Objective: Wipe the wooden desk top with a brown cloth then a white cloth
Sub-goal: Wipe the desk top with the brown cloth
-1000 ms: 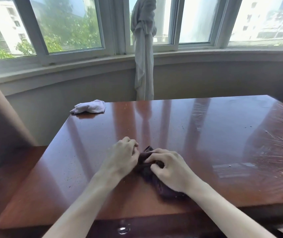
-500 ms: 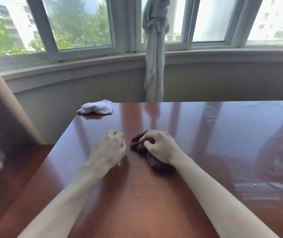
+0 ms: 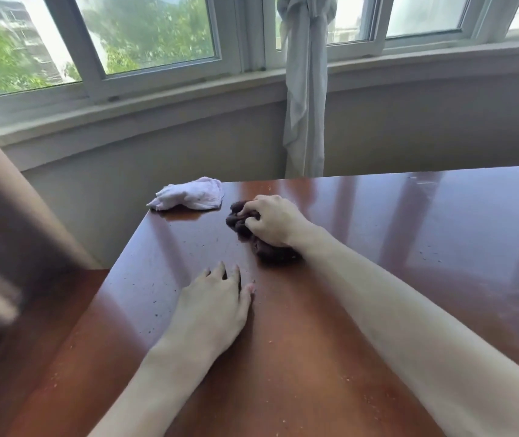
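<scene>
We see a glossy, speck-dusted reddish wood counter (image 3: pixel 362 310), a nubby brown cloth (image 3: pixel 264 247), a soft crumpled white cloth (image 3: pixel 192 197), a limp pale fabric curtain (image 3: pixel 305 105).

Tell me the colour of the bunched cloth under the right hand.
Dark brown: the bunched cloth gripped by the right hand, head view.

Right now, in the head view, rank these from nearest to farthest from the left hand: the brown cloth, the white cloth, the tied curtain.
1. Brown cloth: just ahead and right of the left hand, under the right hand.
2. White cloth: at the desk's far left corner.
3. Tied curtain: beyond the desk, at the window.
</scene>
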`<state>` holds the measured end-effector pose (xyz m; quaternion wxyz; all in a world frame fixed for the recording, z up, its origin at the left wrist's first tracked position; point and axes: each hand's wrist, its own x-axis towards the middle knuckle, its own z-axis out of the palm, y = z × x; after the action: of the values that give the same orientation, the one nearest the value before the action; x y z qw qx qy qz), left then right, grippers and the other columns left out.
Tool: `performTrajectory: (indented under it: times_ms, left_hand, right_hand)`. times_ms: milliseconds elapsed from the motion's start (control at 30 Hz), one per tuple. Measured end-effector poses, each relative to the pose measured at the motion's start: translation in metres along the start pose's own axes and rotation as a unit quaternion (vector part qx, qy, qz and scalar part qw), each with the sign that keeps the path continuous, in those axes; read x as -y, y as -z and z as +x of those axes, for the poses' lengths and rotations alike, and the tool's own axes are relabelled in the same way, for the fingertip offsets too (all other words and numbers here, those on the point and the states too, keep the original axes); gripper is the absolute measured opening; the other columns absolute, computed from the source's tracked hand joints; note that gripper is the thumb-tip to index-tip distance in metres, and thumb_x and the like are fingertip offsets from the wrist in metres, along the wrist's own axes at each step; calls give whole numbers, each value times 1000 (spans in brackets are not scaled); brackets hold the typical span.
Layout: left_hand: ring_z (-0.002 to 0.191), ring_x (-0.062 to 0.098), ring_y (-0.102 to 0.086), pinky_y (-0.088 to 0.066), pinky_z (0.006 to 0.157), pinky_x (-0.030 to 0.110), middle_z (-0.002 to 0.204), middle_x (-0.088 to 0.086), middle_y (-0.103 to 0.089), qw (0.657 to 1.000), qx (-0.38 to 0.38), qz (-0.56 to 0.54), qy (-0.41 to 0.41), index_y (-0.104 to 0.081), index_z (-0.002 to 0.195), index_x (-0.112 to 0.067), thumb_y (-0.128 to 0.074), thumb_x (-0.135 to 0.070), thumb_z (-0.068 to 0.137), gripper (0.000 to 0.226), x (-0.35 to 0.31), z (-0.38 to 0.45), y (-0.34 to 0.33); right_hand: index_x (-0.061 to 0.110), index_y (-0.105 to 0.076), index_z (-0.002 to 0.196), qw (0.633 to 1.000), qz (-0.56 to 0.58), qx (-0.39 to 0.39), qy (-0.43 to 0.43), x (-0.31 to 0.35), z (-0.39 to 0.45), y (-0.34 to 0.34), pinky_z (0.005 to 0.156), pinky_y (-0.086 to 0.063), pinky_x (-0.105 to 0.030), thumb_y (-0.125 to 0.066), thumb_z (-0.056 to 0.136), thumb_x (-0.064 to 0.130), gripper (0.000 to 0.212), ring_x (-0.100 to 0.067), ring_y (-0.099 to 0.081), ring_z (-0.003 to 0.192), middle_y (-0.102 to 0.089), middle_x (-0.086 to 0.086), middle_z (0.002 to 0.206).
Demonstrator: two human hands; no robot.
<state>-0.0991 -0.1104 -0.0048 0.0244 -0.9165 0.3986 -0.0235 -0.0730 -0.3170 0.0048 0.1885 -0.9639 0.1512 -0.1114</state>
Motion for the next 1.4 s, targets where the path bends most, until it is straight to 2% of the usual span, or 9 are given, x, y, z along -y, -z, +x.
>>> performTrajectory:
  times_ms: [67,167,433,533,633,800,967,1100,1400]
  left_hand:
    - [118,25,-56,-51,85,39,123,2,-57,1000,27,11,-2,-53,131,-23,-27,-49,105,46,2,7,5]
    - [112,31,-60,-53,90,41,112,7,-60,998,58,9,6,-63,111,-17,-37,-43,102,38,-1,16,14]
    - [109,32,-57,-47,83,43,114,9,-54,993,-25,-102,-52,-62,107,-8,-45,-27,98,27,-109,20,43]
    - [111,31,-56,-47,82,42,117,8,-55,987,-35,-122,-94,-61,112,-10,-45,-29,98,29,-156,21,43]
    - [119,31,-52,-47,85,43,127,8,-52,986,-20,-131,-103,-56,123,-16,-44,-36,100,34,-175,30,33]
    - [141,31,-35,-36,112,50,155,9,-37,984,15,-146,-98,-37,152,-29,-43,-56,98,61,-171,58,25]
    - [150,33,-23,-25,120,53,164,8,-25,985,62,-115,-112,-28,155,-44,-31,-77,91,72,-153,86,13]
    - [154,33,-10,-16,123,54,169,4,-11,985,87,-95,-114,-16,156,-52,-25,-77,93,68,-154,83,1]
    - [156,25,1,-15,124,47,169,-3,2,987,92,-53,-121,0,153,-58,-4,-79,83,73,-155,88,1]
  right_hand:
    - [38,-73,110,999,29,26,1,-16,-5,9,94,-51,-43,-54,86,30,32,-30,-61,110,-68,2,118]
    - [34,-76,111,998,28,-44,-42,-30,-24,16,94,-50,-39,-54,89,26,31,-28,-60,114,-69,0,122]
    - [36,-78,98,994,105,11,21,-71,-190,57,85,-50,-32,-49,79,25,37,-5,-61,86,-64,24,98]
    - [39,-75,107,996,80,-40,-30,-108,-222,78,94,-47,-32,-46,79,33,41,-1,-59,98,-62,22,111]
    - [46,-65,125,990,38,-65,-119,-124,-227,85,105,-44,-37,-48,87,35,43,-13,-55,123,-54,11,133]
    - [44,-61,132,983,-5,-109,-149,-102,-245,71,101,-47,-38,-50,94,36,40,-14,-49,131,-55,14,139]
    - [42,-64,131,976,9,-132,-175,-145,-199,85,107,-43,-37,-52,92,33,42,-20,-49,133,-54,7,144]
    - [39,-70,119,965,-13,-137,-223,-189,-137,95,95,-47,-40,-51,93,30,33,-29,-59,118,-66,2,127]
    - [31,-76,105,943,-11,-188,-273,-273,-14,115,90,-50,-38,-48,89,29,33,-35,-61,111,-71,-4,117]
